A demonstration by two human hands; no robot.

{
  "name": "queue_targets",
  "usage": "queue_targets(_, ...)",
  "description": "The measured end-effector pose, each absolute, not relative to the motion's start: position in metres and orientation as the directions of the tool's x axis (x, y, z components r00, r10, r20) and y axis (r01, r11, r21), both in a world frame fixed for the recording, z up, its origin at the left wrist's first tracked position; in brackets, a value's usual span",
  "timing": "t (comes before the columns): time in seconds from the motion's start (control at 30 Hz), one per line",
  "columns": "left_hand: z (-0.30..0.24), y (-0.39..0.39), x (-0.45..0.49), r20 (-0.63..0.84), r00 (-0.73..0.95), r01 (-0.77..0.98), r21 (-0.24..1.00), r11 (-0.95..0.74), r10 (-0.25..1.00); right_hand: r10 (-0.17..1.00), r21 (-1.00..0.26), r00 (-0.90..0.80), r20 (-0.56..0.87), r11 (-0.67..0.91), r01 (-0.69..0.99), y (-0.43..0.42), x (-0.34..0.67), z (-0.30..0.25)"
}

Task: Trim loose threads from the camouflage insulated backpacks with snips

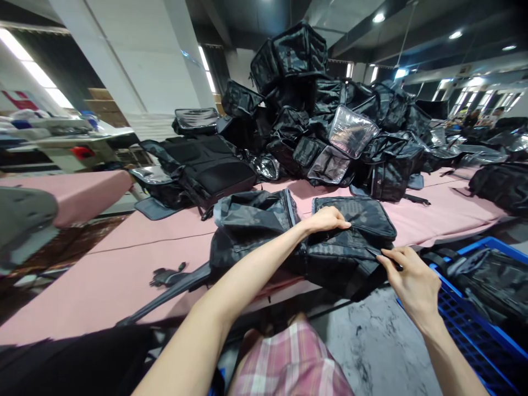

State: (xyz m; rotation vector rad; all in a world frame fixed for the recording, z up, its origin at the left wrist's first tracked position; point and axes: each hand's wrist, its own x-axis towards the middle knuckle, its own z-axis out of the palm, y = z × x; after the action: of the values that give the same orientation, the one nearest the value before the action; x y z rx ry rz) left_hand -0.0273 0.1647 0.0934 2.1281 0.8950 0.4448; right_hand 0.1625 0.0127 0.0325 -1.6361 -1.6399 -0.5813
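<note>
A black and grey camouflage backpack (pixel 350 242) lies on the pink-covered table (pixel 173 242) in front of me, its body spread in two parts. My left hand (pixel 329 220) is closed on the upper part of the backpack's right section; what exactly the fingertips pinch is hard to see. At that section's right edge, my right hand (pixel 410 278) grips a thin dark pointed tool (pixel 398 267), its tip against the fabric. The kind of tool cannot be made out. A grey strap (pixel 173 294) runs from the backpack toward the table's front left.
Behind the backpack rises a big heap of similar bags (pixel 305 115), some showing silver lining. A black bag (pixel 218 170) lies at the left back. To my right stands a blue plastic crate (pixel 457 291) with bags inside. A sewing machine (pixel 61 135) is at far left.
</note>
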Motion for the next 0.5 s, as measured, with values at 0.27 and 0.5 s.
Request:
queue_targets(0.27, 0.0921, 0.1645, -0.0265, 0.039, 0.699, 0.435, 0.77, -0.467, 0.715, 0.631, -0.18, 0.074, 0.772, 0.107, 0.978, 0.0135, 0.1605, 0.0309)
queue_targets(0.5, 0.0919, 0.1658, -0.0275, 0.037, 0.706, 0.428, 0.773, -0.468, 0.707, 0.656, -0.175, 0.079, 0.751, 0.083, 0.981, 0.0127, 0.1598, 0.0306)
